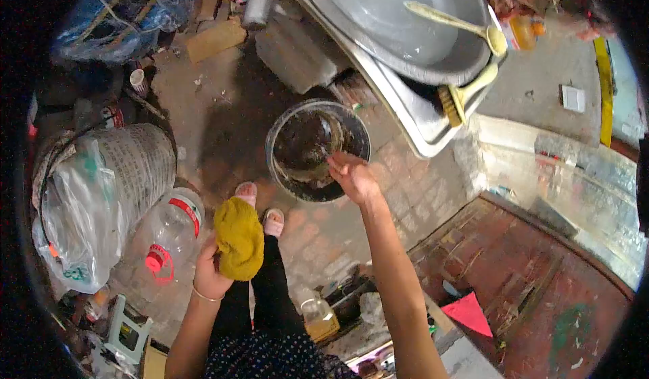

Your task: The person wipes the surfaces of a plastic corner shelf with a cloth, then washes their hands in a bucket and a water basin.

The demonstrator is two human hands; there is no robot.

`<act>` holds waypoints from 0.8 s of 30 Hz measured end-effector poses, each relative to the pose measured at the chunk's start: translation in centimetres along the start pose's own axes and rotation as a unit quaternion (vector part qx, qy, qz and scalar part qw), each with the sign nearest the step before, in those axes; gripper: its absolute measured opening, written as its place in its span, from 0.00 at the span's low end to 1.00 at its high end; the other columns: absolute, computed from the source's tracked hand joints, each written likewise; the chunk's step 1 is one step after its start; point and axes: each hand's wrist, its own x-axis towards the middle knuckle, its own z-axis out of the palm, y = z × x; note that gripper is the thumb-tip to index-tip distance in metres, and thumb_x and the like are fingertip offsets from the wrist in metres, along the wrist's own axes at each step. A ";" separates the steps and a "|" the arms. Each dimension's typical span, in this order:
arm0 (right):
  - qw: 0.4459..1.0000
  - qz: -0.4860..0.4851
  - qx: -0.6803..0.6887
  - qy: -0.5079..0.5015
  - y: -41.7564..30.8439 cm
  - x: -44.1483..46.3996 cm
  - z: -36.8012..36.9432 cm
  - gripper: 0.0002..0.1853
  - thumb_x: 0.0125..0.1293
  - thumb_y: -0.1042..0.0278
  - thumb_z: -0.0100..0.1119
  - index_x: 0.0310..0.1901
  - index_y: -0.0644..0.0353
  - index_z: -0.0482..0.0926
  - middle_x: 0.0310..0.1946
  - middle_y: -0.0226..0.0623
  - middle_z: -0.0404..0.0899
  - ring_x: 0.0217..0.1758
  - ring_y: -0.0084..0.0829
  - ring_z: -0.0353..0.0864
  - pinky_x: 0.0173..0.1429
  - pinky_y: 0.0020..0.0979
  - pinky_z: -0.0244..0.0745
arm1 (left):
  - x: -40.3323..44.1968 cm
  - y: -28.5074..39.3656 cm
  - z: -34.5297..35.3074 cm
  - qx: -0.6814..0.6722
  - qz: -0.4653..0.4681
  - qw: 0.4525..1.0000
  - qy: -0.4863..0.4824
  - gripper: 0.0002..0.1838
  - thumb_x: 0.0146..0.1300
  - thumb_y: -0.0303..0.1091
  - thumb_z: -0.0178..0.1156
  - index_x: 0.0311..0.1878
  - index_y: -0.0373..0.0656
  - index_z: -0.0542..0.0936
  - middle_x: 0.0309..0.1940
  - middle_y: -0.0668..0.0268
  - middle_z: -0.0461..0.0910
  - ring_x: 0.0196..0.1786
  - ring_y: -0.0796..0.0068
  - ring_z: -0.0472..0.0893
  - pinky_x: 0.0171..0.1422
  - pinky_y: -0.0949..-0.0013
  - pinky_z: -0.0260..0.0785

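A bunched yellow cloth (pixel 239 238) is in my left hand (pixel 213 271), at the lower left of the view, above my feet. My right hand (pixel 353 178) reaches over the right rim of a round dark bucket (pixel 272 150) on the floor. Its fingers are drawn together, and what they hold, if anything, is too small to make out. Inside the bucket lies dark, murky content. Up and to the right, a large metal basin (pixel 412 38) rests on a sink edge (pixel 424 146), with a ladle (pixel 446 21) and a brush (pixel 454 104) on it.
A large plastic bottle (pixel 177 223) with a red cap and a stuffed sack (pixel 138 159) stand at the left. A grey stool (pixel 127 332) is at the lower left. Stone blocks (pixel 291 51) lie behind the bucket. A container of yellow liquid (pixel 319 319) stands below.
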 end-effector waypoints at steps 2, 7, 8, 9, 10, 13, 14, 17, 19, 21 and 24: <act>0.994 0.040 0.105 -0.017 -0.2 -0.4 -0.1 0.17 0.61 0.77 0.42 0.53 0.69 0.65 0.50 0.42 0.69 0.58 0.36 0.67 0.59 0.34 0.64 | -0.1 -0.6 0.3 0.000 -0.008 1.000 -0.001 0.20 0.65 0.33 0.45 0.59 0.39 0.66 0.56 0.62 0.70 0.58 0.66 0.70 0.64 0.61 0.59; 0.967 0.007 0.250 -0.054 0.1 -2.1 -0.3 0.14 0.63 0.79 0.41 0.50 0.73 0.64 0.49 0.50 0.69 0.59 0.42 0.67 0.61 0.40 0.66 | 0.3 -1.9 1.2 0.004 -0.003 1.000 -0.023 0.21 0.65 0.32 0.44 0.60 0.38 0.65 0.56 0.61 0.69 0.59 0.66 0.69 0.65 0.62 0.59; 0.981 -0.056 0.171 -0.067 0.6 -2.4 -0.9 0.13 0.63 0.80 0.41 0.49 0.74 0.64 0.48 0.53 0.69 0.57 0.44 0.70 0.60 0.40 0.69 | 0.4 -2.3 1.3 0.006 -0.004 0.999 -0.034 0.21 0.64 0.32 0.45 0.61 0.38 0.64 0.57 0.61 0.69 0.59 0.66 0.69 0.65 0.61 0.59; 0.986 -0.117 0.091 -0.081 0.4 -3.1 -0.5 0.11 0.63 0.81 0.40 0.47 0.75 0.63 0.46 0.57 0.70 0.54 0.46 0.73 0.58 0.39 0.72 | 0.4 -2.5 1.7 0.009 -0.003 0.999 -0.044 0.22 0.64 0.32 0.45 0.61 0.38 0.63 0.57 0.61 0.69 0.59 0.66 0.69 0.65 0.61 0.59; 0.992 -0.112 0.054 -0.028 0.1 -3.9 -0.1 0.10 0.66 0.79 0.38 0.46 0.76 0.63 0.45 0.61 0.70 0.47 0.46 0.78 0.51 0.34 0.77 | 0.4 -2.8 2.1 0.011 0.002 0.999 -0.041 0.22 0.64 0.32 0.45 0.61 0.38 0.63 0.57 0.61 0.69 0.59 0.66 0.69 0.65 0.61 0.59; 0.994 -0.107 0.027 -0.026 0.0 -4.7 -0.2 0.13 0.68 0.73 0.42 0.46 0.76 0.63 0.46 0.62 0.70 0.46 0.46 0.78 0.50 0.33 0.78 | 0.5 -4.0 3.4 -0.020 -0.022 0.997 -0.070 0.24 0.64 0.31 0.45 0.63 0.37 0.61 0.59 0.60 0.67 0.60 0.66 0.68 0.65 0.62 0.58; 0.991 -0.118 0.006 -0.057 0.2 -4.6 -0.4 0.23 0.68 0.58 0.45 0.50 0.74 0.61 0.49 0.60 0.69 0.48 0.43 0.77 0.51 0.35 0.76 | 0.6 -4.4 3.6 -0.001 -0.020 0.997 -0.080 0.24 0.63 0.31 0.45 0.63 0.37 0.60 0.59 0.61 0.67 0.60 0.66 0.68 0.65 0.62 0.58; 0.993 -0.011 0.103 -0.055 -0.3 -4.6 -0.8 0.35 0.64 0.42 0.43 0.56 0.72 0.58 0.52 0.55 0.69 0.54 0.41 0.73 0.56 0.40 0.70 | 0.7 -5.6 5.0 0.035 -0.019 0.995 -0.091 0.24 0.64 0.31 0.46 0.63 0.37 0.59 0.59 0.61 0.66 0.60 0.68 0.68 0.65 0.63 0.58; 0.995 -0.007 0.071 -0.063 -0.6 -5.3 -1.1 0.42 0.62 0.34 0.38 0.60 0.71 0.54 0.54 0.50 0.68 0.58 0.39 0.69 0.61 0.43 0.63 | 0.6 -6.3 5.8 0.030 -0.031 0.994 -0.099 0.24 0.64 0.32 0.48 0.63 0.37 0.60 0.58 0.61 0.67 0.59 0.69 0.69 0.64 0.64 0.60; 0.994 -0.001 0.080 -0.069 -1.1 -5.9 -1.5 0.42 0.62 0.35 0.39 0.62 0.70 0.52 0.54 0.50 0.68 0.60 0.40 0.67 0.62 0.42 0.61 | 0.4 -6.9 6.2 0.046 -0.028 0.995 -0.085 0.24 0.65 0.33 0.48 0.63 0.37 0.60 0.57 0.62 0.68 0.58 0.70 0.70 0.63 0.66 0.61; 0.997 -0.001 0.059 -0.056 -1.2 -6.8 -2.2 0.36 0.66 0.47 0.44 0.62 0.71 0.51 0.53 0.48 0.69 0.58 0.39 0.68 0.61 0.40 0.63 | 0.6 -7.6 6.9 0.059 -0.040 0.990 -0.119 0.25 0.64 0.33 0.49 0.63 0.37 0.60 0.56 0.62 0.69 0.57 0.70 0.71 0.62 0.67 0.62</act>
